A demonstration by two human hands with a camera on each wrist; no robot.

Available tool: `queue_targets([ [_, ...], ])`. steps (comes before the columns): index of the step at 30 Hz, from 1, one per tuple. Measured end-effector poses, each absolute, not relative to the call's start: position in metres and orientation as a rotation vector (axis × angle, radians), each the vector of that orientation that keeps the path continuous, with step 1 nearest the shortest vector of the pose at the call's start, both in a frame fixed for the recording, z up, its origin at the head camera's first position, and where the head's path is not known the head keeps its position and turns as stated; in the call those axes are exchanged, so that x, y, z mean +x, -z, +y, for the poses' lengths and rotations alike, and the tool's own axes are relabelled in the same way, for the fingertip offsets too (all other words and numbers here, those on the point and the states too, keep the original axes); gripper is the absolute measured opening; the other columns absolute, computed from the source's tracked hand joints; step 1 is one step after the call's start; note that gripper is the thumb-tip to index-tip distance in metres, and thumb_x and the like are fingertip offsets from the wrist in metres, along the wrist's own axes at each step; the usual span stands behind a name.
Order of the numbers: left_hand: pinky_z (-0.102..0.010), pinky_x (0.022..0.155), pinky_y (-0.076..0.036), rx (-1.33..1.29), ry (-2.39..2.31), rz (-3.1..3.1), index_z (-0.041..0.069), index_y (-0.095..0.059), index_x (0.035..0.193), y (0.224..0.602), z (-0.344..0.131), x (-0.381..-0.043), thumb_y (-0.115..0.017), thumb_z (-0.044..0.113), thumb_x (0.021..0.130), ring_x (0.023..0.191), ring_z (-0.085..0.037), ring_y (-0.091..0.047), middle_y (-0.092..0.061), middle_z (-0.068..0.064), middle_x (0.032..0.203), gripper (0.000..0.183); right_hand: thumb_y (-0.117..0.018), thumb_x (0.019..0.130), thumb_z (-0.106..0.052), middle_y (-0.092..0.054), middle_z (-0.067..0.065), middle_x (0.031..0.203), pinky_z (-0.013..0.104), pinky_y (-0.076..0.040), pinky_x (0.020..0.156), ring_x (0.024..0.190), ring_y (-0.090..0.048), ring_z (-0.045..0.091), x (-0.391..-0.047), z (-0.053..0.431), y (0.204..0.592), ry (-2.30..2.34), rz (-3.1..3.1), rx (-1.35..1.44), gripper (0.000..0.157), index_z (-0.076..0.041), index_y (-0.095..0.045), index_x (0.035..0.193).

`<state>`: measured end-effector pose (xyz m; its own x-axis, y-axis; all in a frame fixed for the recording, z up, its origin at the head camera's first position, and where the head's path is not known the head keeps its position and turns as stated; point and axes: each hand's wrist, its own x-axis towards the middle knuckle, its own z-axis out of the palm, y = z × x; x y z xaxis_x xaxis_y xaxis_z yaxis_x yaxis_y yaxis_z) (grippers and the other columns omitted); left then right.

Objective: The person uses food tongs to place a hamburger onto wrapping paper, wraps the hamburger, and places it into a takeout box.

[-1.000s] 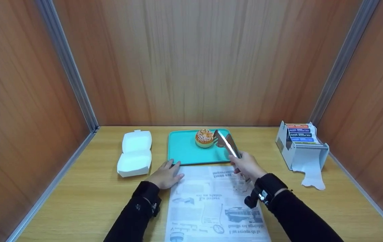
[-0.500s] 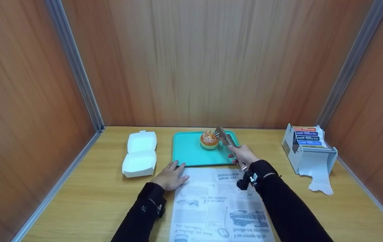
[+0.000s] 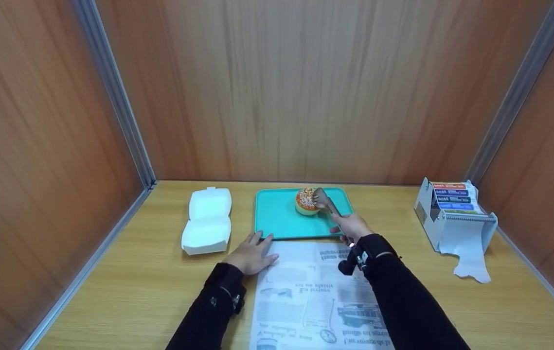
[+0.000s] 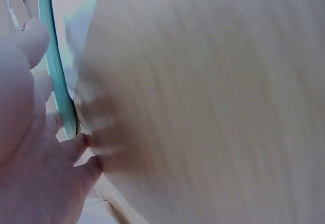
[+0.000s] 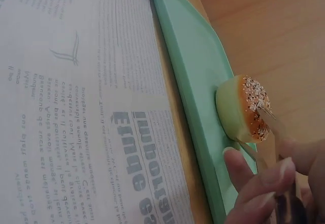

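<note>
A round bun (image 3: 305,202) topped with seeds sits on the turquoise tray (image 3: 277,224), right of its middle. My right hand (image 3: 353,227) grips metal tongs (image 3: 330,203) whose forked end lies over the bun's right side. In the right wrist view one tong arm meets the seeded top of the bun (image 5: 237,109). The other arm is low beside it. My left hand (image 3: 251,256), fingers extended, rests at the tray's near left corner. Its fingertips touch the tray's edge in the left wrist view (image 4: 60,94).
A printed newspaper-style sheet (image 3: 296,301) lies in front of the tray, partly under my right forearm. Left of the tray stands an open white clamshell box (image 3: 207,228). A white dispenser (image 3: 456,218) with several coloured boxes and a hanging strip stands at the right.
The tongs have moved left onto the bun, their arms drawing closer together. My right hand has shifted slightly with them. My left hand stays at the tray corner, and the head view has turned a little.
</note>
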<state>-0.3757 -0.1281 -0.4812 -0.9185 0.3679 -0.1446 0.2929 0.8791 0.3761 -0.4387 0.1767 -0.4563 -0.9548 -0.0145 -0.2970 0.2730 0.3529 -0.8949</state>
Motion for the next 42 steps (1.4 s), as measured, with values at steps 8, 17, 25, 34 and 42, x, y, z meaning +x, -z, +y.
queue_targets([
  [8, -0.059, 0.127, -0.025, 0.522, -0.504, 2.842, 0.010, -0.031, 0.168, 0.478, -0.124, -0.372, -0.046, 0.046, 0.113, 0.160, -0.048, -0.019, -0.022, -0.026, 0.173, 0.068, -0.057, 0.111, -0.031, -0.071, 0.004, 0.080, 0.022, -0.040, 0.048, 0.051, -0.048, 0.010, -0.436, 0.182, 0.460, 1.700, 2.398, 0.293, 0.048, 0.006, -0.057, 0.143],
  [17, -0.059, 0.127, -0.024, 0.529, -0.503, 2.837, 0.008, -0.032, 0.168, 0.479, -0.122, -0.371, -0.047, 0.044, 0.113, 0.160, -0.048, -0.019, -0.022, -0.027, 0.173, 0.067, -0.059, 0.111, -0.032, -0.067, 0.002, 0.075, 0.023, -0.040, 0.048, 0.051, -0.049, 0.009, -0.426, 0.192, 0.459, 1.651, 2.472, 0.266, 0.044, 0.008, -0.067, 0.128],
  [25, -0.061, 0.127, -0.021, 0.524, -0.490, 2.849, 0.007, -0.030, 0.168, 0.481, -0.127, -0.374, -0.047, 0.043, 0.113, 0.160, -0.049, -0.017, -0.021, -0.028, 0.173, 0.068, -0.055, 0.113, -0.034, -0.066, 0.003, 0.081, 0.021, -0.038, 0.049, 0.053, -0.045, 0.007, -0.412, 0.213, 0.443, 1.668, 2.427, 0.213, 0.046, 0.007, -0.064, 0.132],
  [34, -0.061, 0.128, -0.019, 0.563, -0.484, 2.828, 0.005, -0.026, 0.169, 0.486, -0.132, -0.374, -0.052, 0.040, 0.112, 0.160, -0.051, -0.014, -0.018, -0.030, 0.173, 0.072, -0.058, 0.112, -0.034, -0.065, 0.003, 0.081, 0.021, -0.036, 0.048, 0.051, -0.045, 0.007, -0.376, 0.243, 0.428, 1.585, 2.386, 0.096, 0.035, -0.002, -0.071, 0.119],
  [42, -0.059, 0.129, -0.017, 0.580, -0.459, 2.841, 0.006, -0.025, 0.169, 0.486, -0.131, -0.376, -0.053, 0.042, 0.111, 0.160, -0.050, -0.014, -0.016, -0.030, 0.173, 0.074, -0.058, 0.111, -0.038, -0.066, 0.002, 0.082, 0.021, -0.034, 0.047, 0.051, -0.045, 0.008, -0.332, 0.261, 0.418, 1.445, 2.365, -0.001, 0.036, -0.007, -0.074, 0.121],
])
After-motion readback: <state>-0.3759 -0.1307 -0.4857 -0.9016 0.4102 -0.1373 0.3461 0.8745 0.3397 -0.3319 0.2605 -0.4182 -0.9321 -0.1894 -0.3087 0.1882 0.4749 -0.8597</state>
